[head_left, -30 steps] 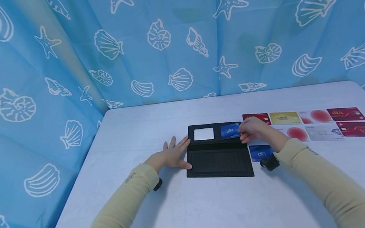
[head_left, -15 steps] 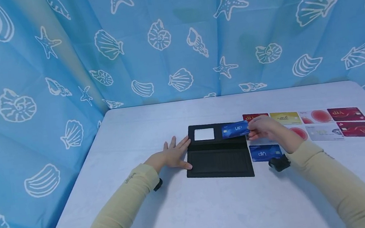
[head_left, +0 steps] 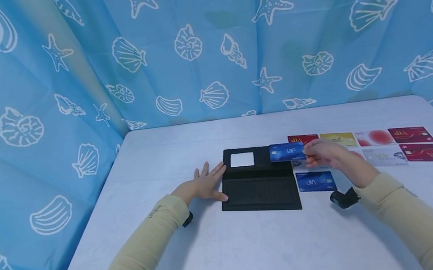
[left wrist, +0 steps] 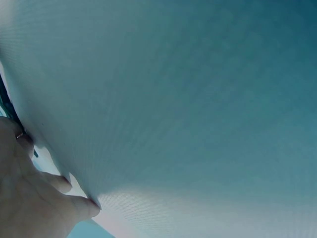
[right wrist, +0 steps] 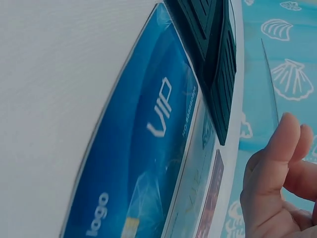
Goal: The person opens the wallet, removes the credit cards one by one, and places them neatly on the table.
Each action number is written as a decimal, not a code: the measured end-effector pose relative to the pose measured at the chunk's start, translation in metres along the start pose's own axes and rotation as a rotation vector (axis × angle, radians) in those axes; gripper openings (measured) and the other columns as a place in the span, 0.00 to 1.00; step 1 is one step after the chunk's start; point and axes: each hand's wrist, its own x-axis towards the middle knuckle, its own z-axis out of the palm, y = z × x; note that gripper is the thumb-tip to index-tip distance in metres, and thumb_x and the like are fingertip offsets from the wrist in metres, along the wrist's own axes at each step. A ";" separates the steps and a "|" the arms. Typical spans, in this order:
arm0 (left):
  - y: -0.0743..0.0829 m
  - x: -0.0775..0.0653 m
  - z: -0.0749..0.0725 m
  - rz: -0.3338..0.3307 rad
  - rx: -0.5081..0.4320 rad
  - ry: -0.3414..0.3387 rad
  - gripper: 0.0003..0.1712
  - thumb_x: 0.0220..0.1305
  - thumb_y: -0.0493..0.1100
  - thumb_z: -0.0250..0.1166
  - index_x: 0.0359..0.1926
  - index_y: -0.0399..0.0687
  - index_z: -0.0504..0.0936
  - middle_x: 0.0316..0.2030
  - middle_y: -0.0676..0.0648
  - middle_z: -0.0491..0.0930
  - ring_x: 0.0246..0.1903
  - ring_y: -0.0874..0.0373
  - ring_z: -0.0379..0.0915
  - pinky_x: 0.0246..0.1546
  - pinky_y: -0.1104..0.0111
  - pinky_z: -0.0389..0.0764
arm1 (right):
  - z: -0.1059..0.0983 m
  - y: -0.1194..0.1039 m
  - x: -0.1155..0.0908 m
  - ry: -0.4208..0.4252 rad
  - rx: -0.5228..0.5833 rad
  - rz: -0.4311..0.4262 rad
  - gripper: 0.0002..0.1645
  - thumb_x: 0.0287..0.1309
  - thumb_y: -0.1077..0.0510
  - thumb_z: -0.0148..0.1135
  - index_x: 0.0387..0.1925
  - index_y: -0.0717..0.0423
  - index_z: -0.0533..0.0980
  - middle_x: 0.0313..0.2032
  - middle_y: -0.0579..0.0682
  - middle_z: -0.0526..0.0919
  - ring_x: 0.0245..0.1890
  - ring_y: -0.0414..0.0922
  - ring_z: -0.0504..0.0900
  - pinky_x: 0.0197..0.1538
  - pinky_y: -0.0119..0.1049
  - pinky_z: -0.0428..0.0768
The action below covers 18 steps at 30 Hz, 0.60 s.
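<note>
A black card wallet [head_left: 260, 192] lies unfolded on the white table, with a pale window in its upper left part. Spread fingers of my left hand [head_left: 206, 185] rest on its left edge. My right hand [head_left: 326, 154] pinches a blue VIP card [head_left: 286, 151] by its right end, over the wallet's upper right part. In the right wrist view the held card [right wrist: 270, 74] shows edge-on as a thin line above the fingertips. A second blue VIP card [head_left: 315, 181] lies flat just right of the wallet, large in the right wrist view.
Rows of cards lie right of the wallet: a gold card [head_left: 339, 140], a silver card [head_left: 385, 157], a white card with a pink circle [head_left: 380, 136] and several red cards [head_left: 425, 153]. A blue shell-print curtain [head_left: 193, 75] hangs behind the table.
My right hand has drawn the blue VIP card rightward, away from the wallet's upper right pocket area. My left hand has stayed on the wallet's left edge.
</note>
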 end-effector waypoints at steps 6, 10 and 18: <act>0.001 -0.001 -0.001 -0.003 -0.005 -0.003 0.57 0.54 0.66 0.60 0.72 0.54 0.35 0.72 0.54 0.28 0.68 0.41 0.18 0.65 0.44 0.30 | -0.010 0.006 -0.005 0.000 -0.010 -0.017 0.25 0.64 0.54 0.51 0.57 0.64 0.59 0.30 0.49 0.72 0.25 0.39 0.75 0.41 0.29 0.79; 0.000 -0.001 0.000 -0.002 -0.004 -0.001 0.57 0.54 0.66 0.60 0.72 0.53 0.36 0.72 0.54 0.29 0.68 0.41 0.19 0.65 0.44 0.31 | -0.016 0.011 -0.008 0.010 -0.039 -0.028 0.25 0.64 0.54 0.51 0.56 0.65 0.59 0.29 0.48 0.72 0.25 0.39 0.74 0.40 0.29 0.79; 0.000 -0.001 -0.001 -0.003 -0.004 -0.001 0.57 0.54 0.66 0.59 0.72 0.54 0.35 0.72 0.54 0.28 0.68 0.41 0.18 0.65 0.44 0.31 | -0.033 0.021 -0.014 0.014 -0.056 -0.017 0.25 0.65 0.54 0.50 0.56 0.66 0.59 0.28 0.47 0.70 0.25 0.38 0.72 0.39 0.28 0.79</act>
